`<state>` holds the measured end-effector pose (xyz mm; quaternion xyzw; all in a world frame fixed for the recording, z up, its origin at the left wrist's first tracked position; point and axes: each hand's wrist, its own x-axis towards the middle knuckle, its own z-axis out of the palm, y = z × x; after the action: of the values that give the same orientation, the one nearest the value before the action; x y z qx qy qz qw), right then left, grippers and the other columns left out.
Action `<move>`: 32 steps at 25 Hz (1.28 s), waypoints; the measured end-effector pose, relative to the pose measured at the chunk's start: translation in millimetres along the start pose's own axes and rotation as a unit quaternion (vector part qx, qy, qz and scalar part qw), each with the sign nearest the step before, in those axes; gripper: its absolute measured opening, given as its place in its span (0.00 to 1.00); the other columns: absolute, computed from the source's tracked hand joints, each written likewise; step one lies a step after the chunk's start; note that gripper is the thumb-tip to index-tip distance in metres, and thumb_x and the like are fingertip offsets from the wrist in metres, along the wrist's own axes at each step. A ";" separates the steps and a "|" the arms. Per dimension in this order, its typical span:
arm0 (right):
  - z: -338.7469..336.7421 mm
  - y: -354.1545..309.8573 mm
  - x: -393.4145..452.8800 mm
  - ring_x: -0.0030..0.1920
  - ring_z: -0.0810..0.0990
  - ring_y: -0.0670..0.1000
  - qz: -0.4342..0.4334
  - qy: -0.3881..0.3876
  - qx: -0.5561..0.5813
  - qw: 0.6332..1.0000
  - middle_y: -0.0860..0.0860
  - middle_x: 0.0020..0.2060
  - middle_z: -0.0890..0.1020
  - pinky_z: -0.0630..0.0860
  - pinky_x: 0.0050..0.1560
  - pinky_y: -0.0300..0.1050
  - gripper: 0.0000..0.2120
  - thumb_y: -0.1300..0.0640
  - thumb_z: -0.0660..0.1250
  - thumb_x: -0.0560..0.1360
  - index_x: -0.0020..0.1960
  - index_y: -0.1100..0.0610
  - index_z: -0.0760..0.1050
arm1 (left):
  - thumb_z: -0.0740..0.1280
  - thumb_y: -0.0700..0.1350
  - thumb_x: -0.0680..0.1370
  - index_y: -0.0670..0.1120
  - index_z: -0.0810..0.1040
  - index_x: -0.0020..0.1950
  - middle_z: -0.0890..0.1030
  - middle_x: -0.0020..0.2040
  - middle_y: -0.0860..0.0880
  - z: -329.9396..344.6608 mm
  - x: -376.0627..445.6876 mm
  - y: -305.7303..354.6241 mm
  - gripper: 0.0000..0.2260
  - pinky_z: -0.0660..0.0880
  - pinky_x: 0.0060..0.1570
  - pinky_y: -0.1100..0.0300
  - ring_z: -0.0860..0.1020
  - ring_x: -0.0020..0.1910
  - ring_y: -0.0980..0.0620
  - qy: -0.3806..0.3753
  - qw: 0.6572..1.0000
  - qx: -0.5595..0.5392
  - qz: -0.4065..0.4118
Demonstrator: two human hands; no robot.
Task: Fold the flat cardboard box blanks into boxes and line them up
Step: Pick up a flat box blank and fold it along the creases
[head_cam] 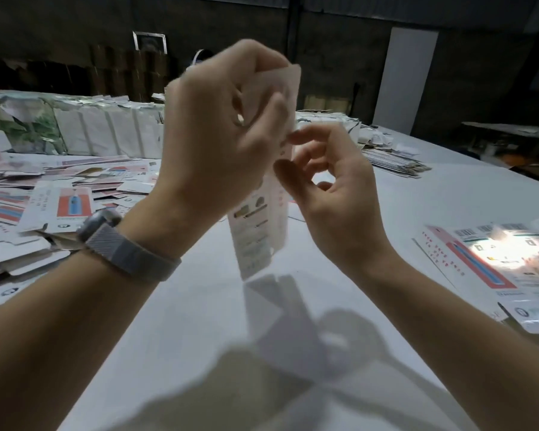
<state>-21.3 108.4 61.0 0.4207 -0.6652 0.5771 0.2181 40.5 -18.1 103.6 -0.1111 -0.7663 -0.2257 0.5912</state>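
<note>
One tall, narrow printed white cardboard box blank point(262, 219) is held upright above the white table point(402, 194), mid-fold. The left hand point(221, 129) is curled around its top flap; the right hand point(327, 178) pinches its edge. Judged next: tucking the flap, needing a firm pinch. Bare tabletop lies below; the loose pile of flat blanks point(28, 194) lies left, more printed flats point(495, 262) right.
</note>
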 end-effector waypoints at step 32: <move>-6.9 17.3 15.0 0.43 0.76 0.39 0.076 -0.067 -0.108 0.989 0.46 0.51 0.71 0.82 0.42 0.45 0.22 0.34 0.62 0.75 0.67 0.37 0.72 | 0.40 0.67 0.81 0.59 0.84 0.54 0.85 0.52 0.40 32.9 -44.8 -0.8 0.33 0.83 0.44 0.39 0.85 0.46 0.40 -0.265 0.743 -0.492 -0.368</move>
<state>-45.0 110.1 64.2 0.3810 -0.7669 0.4867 0.1728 24.4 1.2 54.1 -0.1518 -0.6558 -0.7330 0.0983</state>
